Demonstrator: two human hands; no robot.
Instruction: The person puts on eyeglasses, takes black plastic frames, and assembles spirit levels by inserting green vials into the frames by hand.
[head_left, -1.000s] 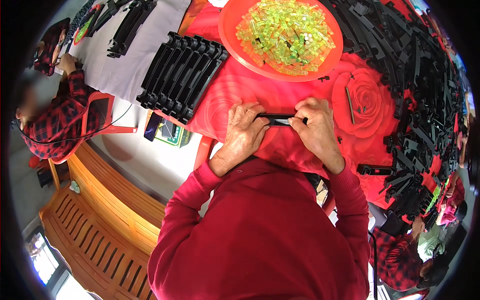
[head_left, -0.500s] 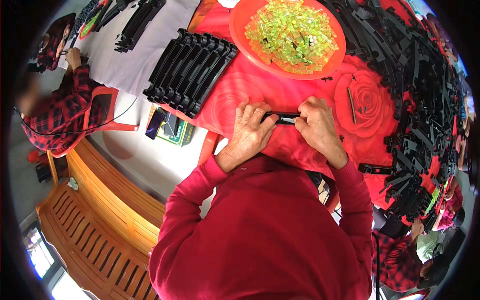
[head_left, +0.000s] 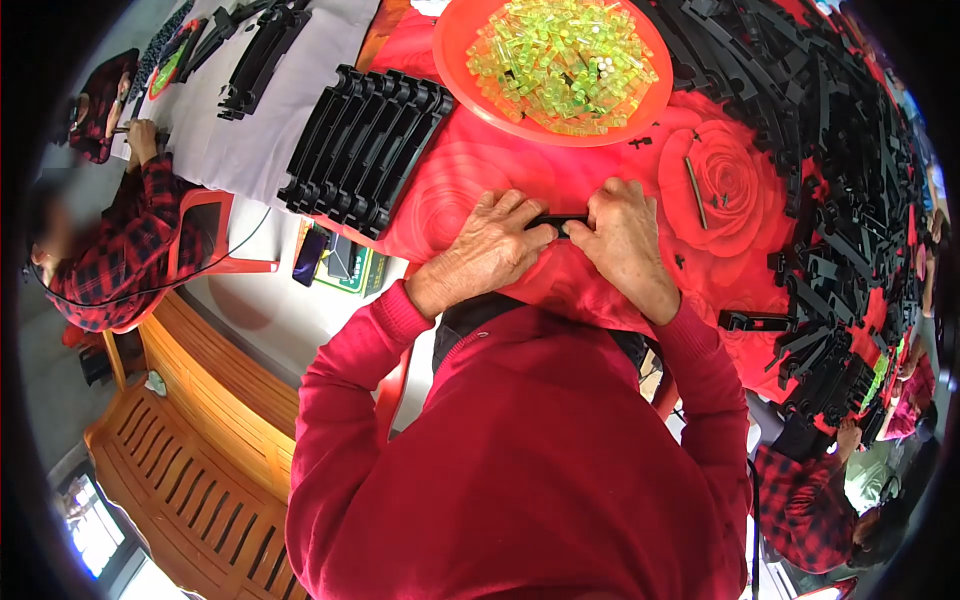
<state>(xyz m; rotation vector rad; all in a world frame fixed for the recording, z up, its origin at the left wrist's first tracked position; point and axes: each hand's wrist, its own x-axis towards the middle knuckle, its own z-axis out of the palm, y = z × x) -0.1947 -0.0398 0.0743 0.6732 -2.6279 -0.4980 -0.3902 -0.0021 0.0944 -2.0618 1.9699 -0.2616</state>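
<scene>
Between my two hands, over the red rose-patterned cloth, is a black plastic strip. My left hand is closed on its left end, the thumb pressed along the near side. The right end is gripped by my right hand, its thumb also against the near edge. My fingers cover much of the strip, so its full shape is hidden. Beyond my hands stands a red-orange bowl heaped with small yellow-green translucent pieces. A row of black plastic strips lies side by side to the left.
A large pile of black plastic parts covers the table's right side. A thin rod and a single black part lie nearer. People in checked shirts sit at the left and lower right. A wooden bench stands lower left.
Both hands still hold the black strip, and my fingers have shifted a little closer together along it. The view has moved slightly, so the bowl appears farther left and higher.
</scene>
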